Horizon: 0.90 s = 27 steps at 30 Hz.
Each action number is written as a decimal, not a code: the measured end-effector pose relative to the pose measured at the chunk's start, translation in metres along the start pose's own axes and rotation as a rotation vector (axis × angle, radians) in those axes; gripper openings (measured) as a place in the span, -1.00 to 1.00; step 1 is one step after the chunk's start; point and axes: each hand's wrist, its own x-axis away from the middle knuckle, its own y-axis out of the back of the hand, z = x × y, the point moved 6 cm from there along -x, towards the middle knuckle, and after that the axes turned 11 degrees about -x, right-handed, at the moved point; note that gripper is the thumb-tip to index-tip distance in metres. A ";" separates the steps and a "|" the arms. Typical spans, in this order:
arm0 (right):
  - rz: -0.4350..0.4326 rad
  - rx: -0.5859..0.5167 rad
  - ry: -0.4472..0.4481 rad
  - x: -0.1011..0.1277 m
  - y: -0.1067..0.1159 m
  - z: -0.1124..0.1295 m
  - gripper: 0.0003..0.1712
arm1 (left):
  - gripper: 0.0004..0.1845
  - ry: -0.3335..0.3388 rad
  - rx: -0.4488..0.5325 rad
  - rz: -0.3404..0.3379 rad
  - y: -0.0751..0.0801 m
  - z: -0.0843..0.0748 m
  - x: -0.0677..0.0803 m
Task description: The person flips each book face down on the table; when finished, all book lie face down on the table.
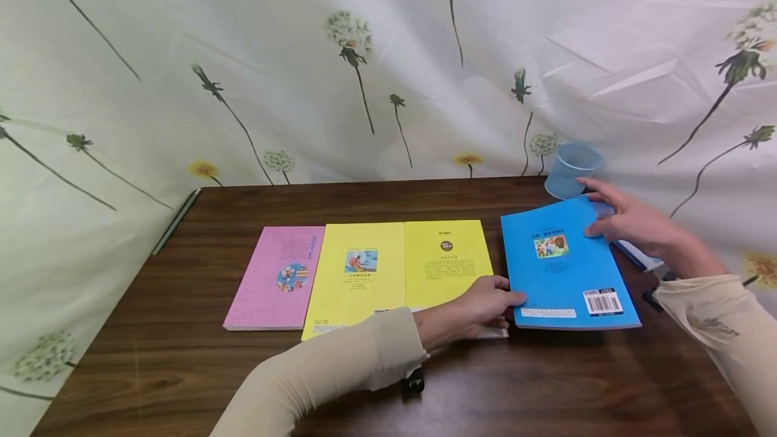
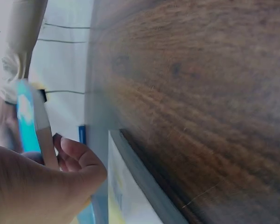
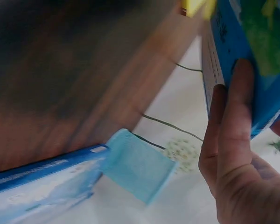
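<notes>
1. Head view: a blue book [image 1: 567,268] is held over the right part of the wooden table [image 1: 182,329], just right of two yellow books [image 1: 358,275] and a pink book [image 1: 276,278] laid in a row. The left hand [image 1: 482,302] pinches the blue book's near left corner, thumb on top. The right hand [image 1: 631,221] holds its far right edge with curled fingers. A pale blue cup [image 1: 570,170] stands behind it, and another blue book [image 1: 634,255] lies partly hidden underneath.

2. Left wrist view: the thumb [image 2: 81,156] presses the blue book's edge [image 2: 30,121], which is lifted off the table; a yellow book's edge [image 2: 130,186] lies close by.

3. Right wrist view: fingers [image 3: 233,116] wrap the blue book's cover [image 3: 252,51], so the grip is closed on it. The cup [image 3: 137,163] and the other blue book [image 3: 42,182] sit below.

4. Judgement: to do this well, keep both grips firm, carry the book level, clear the cup, and line its edge up beside the yellow book without overlapping.
</notes>
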 end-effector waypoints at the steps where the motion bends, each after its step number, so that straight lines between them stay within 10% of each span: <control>1: -0.002 0.016 0.000 0.000 -0.001 -0.003 0.14 | -0.70 -0.001 -0.011 -0.001 0.001 0.000 -0.001; 27: -0.028 0.140 0.022 -0.034 -0.029 -0.048 0.07 | -0.27 0.012 -0.022 0.062 0.004 -0.003 0.014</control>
